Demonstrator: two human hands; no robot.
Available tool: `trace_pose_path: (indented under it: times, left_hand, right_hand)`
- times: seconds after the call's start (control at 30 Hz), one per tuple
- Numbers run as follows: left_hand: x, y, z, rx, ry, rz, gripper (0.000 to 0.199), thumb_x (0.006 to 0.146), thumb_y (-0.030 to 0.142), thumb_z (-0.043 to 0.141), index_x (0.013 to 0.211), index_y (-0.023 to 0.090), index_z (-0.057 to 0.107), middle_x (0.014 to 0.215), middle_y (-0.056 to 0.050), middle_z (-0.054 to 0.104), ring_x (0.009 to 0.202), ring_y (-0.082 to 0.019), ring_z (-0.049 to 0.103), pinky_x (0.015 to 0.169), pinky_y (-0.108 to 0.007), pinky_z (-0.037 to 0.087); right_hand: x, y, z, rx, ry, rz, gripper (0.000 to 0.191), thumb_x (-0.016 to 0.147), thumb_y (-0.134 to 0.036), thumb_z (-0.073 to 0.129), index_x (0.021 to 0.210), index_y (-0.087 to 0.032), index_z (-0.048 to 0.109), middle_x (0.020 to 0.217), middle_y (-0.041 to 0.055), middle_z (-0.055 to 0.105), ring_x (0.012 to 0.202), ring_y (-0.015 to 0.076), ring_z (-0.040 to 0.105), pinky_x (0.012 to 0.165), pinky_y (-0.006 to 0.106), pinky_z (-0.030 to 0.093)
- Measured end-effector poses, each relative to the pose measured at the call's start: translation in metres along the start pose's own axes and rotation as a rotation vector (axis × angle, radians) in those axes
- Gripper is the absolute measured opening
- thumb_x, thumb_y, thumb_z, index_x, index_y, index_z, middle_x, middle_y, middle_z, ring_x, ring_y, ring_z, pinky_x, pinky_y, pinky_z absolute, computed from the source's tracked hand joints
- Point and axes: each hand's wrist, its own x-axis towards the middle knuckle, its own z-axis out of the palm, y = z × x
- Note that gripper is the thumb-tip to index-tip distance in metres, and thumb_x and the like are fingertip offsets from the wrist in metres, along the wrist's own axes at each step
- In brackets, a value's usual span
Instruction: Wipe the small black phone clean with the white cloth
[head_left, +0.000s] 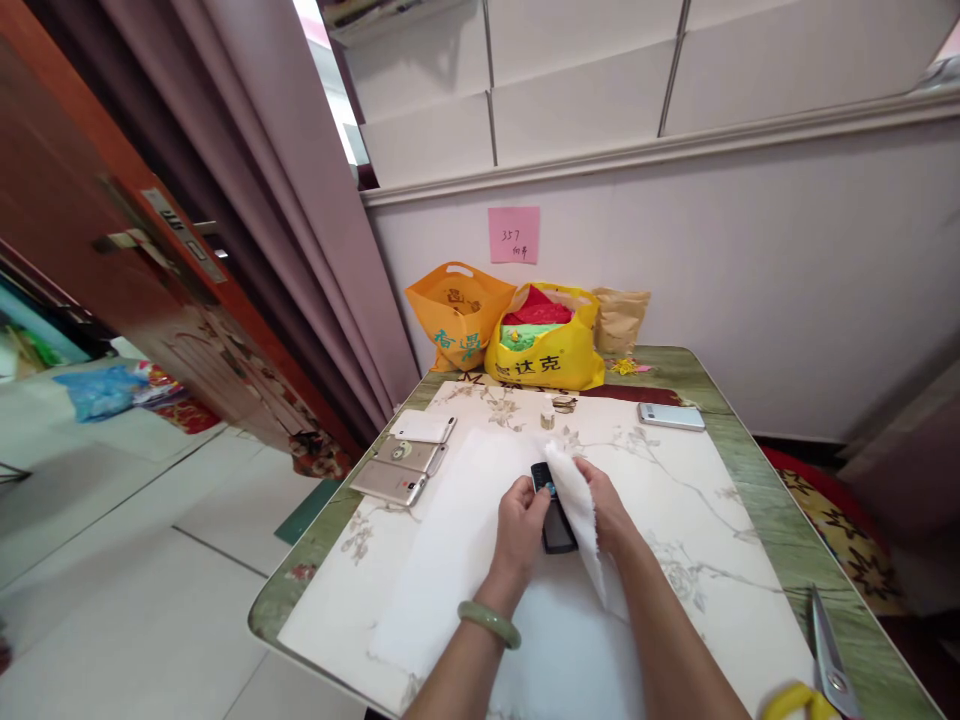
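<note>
A small black phone (558, 528) is tilted over a white sheet (457, 540) spread on the table. My left hand (519, 525), with a green bangle at its wrist, is closed on the phone's left side, thumb across its face. On the right, my right hand (602, 500) pinches a white cloth (574, 490) that hangs beside the phone and overlaps its right edge. The fingertips of my right hand are partly hidden behind the cloth.
Several phones (405, 455) lie at the left, and a silver phone (671, 417) at the back right. Behind stand an orange bag (459, 315), a yellow bag (547, 368) and a brown paper bag (621, 318). Scissors (831, 660) rest at the front right corner.
</note>
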Motion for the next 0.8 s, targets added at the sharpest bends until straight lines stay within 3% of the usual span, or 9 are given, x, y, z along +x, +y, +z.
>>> trace_pose_path:
  times: [0.13,0.27,0.4,0.7,0.8]
  left_hand:
    - [0.005,0.006,-0.002,0.212,-0.070,0.048,0.030,0.079,0.044,0.058,0.066,0.018,0.053,0.061,0.003,0.049,0.059,-0.012,0.043,0.055,-0.024,0.033]
    - [0.012,0.007,0.006,0.351,-0.007,0.103,0.040,0.083,0.050,0.052,0.060,0.018,0.049,0.058,0.003,0.045,0.058,-0.012,0.039,0.055,-0.025,0.030]
    - [0.023,0.000,0.015,0.407,0.142,0.167,0.042,0.085,0.051,0.049,0.057,0.019,0.045,0.057,0.003,0.045,0.059,-0.013,0.040,0.057,-0.025,0.031]
    - [0.074,-0.001,0.006,0.405,0.583,0.090,0.041,0.086,0.048,0.045,0.057,0.020,0.053,0.059,-0.003,0.057,0.060,-0.016,0.049,0.058,-0.027,0.034]
    - [0.071,-0.001,0.006,0.293,0.629,0.136,0.039,0.086,0.049,0.045,0.062,0.020,0.053,0.059,-0.001,0.056,0.057,-0.014,0.048,0.057,-0.026,0.036]
  right_hand:
    - [-0.001,0.000,0.003,-0.066,-0.138,-0.047,0.022,0.066,-0.034,0.070,0.079,-0.018,0.066,0.065,-0.0021,0.062,0.060,0.0150,0.052,0.058,0.025,0.043]
    - [0.005,0.010,0.001,-0.130,-0.056,-0.163,0.019,0.069,-0.036,0.064,0.071,-0.017,0.063,0.066,0.0002,0.062,0.063,0.0158,0.050,0.059,0.026,0.044]
    - [0.011,0.020,-0.002,-0.213,-0.019,-0.146,0.024,0.070,-0.041,0.061,0.069,-0.016,0.061,0.068,0.0022,0.063,0.065,0.0175,0.051,0.062,0.028,0.044]
    - [-0.001,0.013,0.012,-0.215,-0.228,-0.029,0.034,0.079,-0.048,0.054,0.084,-0.018,0.068,0.078,0.0040,0.069,0.075,0.0225,0.058,0.067,0.029,0.046]
    - [0.007,0.021,0.007,-0.229,-0.162,-0.062,0.034,0.075,-0.047,0.058,0.086,-0.017,0.069,0.081,0.0048,0.069,0.078,0.0235,0.059,0.071,0.031,0.046]
